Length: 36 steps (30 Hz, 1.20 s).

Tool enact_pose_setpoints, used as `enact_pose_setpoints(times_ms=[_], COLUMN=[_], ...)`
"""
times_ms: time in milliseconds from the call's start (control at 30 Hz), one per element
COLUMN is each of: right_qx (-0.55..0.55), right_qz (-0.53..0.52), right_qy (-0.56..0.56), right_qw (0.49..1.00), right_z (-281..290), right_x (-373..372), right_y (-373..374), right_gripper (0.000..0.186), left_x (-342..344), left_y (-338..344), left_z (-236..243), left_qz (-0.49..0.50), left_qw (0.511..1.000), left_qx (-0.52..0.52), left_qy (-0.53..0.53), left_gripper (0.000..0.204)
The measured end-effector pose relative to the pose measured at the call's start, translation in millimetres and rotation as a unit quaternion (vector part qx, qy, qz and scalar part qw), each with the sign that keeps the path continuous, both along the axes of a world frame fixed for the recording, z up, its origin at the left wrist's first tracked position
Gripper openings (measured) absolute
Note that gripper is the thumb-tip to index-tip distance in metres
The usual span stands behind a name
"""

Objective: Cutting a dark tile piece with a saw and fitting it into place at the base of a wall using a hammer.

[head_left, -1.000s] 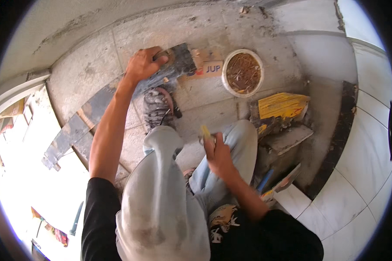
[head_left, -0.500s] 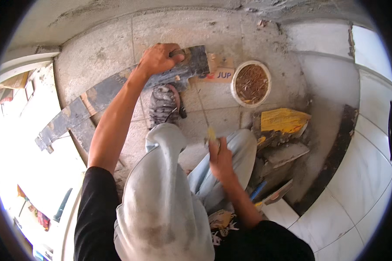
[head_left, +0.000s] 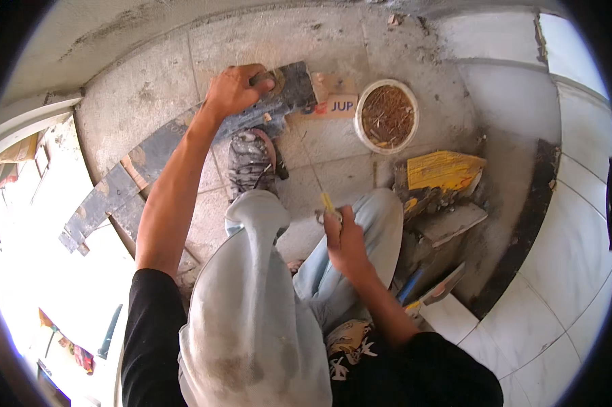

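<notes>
My left hand (head_left: 237,89) is closed over the upper edge of a long, worn dark board (head_left: 167,146), near its right end. The board slants across the floor in front of my shoe (head_left: 250,161). A small greyish-brown patch or piece shows by the thumb. Beside my bent right knee, my right hand (head_left: 347,244) is closed around a slim yellow tool (head_left: 328,202) with a silvery part at the fingers. Its yellow end points up and away; the fist hides the rest, so its kind is unclear. A strip of printed cardboard (head_left: 336,106) lies at the board's right end.
A round white bucket (head_left: 358,129) holding brown shavings stands right of the cardboard. Further right are a torn yellow bag (head_left: 445,178), a broken slab (head_left: 459,224), a trowel (head_left: 445,285) and a dark strip (head_left: 523,230) beside white marbled tiles (head_left: 557,261). A wall curves along the far side.
The whole view has shifted slightly, moving the board and bucket a little left. Both hands keep their grips. The yellow tool shows more sharply and tilts a bit more left.
</notes>
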State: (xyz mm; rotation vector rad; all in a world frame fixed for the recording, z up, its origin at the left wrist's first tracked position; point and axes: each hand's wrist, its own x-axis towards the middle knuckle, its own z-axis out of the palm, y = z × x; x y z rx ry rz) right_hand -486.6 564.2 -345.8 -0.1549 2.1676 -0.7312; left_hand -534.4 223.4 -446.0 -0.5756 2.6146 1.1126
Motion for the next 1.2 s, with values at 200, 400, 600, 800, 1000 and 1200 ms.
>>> enact_pose_setpoints(times_ms=[200, 400, 600, 800, 1000, 1200], right_qx=[-0.185, -0.005, -0.083, -0.075, -0.074, -0.115], right_qz=[0.027, 0.014, 0.068, 0.008, 0.077, 0.029], right_qy=[0.169, 0.024, 0.150, 0.071, 0.118, 0.132], right_qw=[0.968, 1.000, 0.983, 0.995, 0.987, 0.984], right_z=[-69.8, -20.7, -66.0, -66.8, -29.1, -62.4], right_x=[-70.5, -4.1, -70.2, -28.3, -14.8, -67.0], right_y=[-114.9, -18.3, -93.9, -61.7, -24.3, -115.2], right_gripper=[0.048, 0.047, 0.044, 0.039, 0.038, 0.043], left_x=[-4.5, 4.7, -9.9, 3.0, 0.5, -1.3], left_y=[10.3, -2.3, 11.7, 3.8, 2.7, 5.7], left_z=[17.1, -11.8, 24.4, -1.6, 15.1, 15.8], left_qz=[0.029, 0.046, 0.022, 0.045, 0.033, 0.031], left_qw=[1.000, 0.997, 1.000, 0.999, 0.999, 0.999], left_qx=[-0.009, -0.026, -0.015, -0.012, 0.004, -0.008], left_qy=[-0.003, 0.060, 0.000, 0.001, 0.024, -0.016], left_gripper=[0.041, 0.036, 0.038, 0.033, 0.037, 0.038])
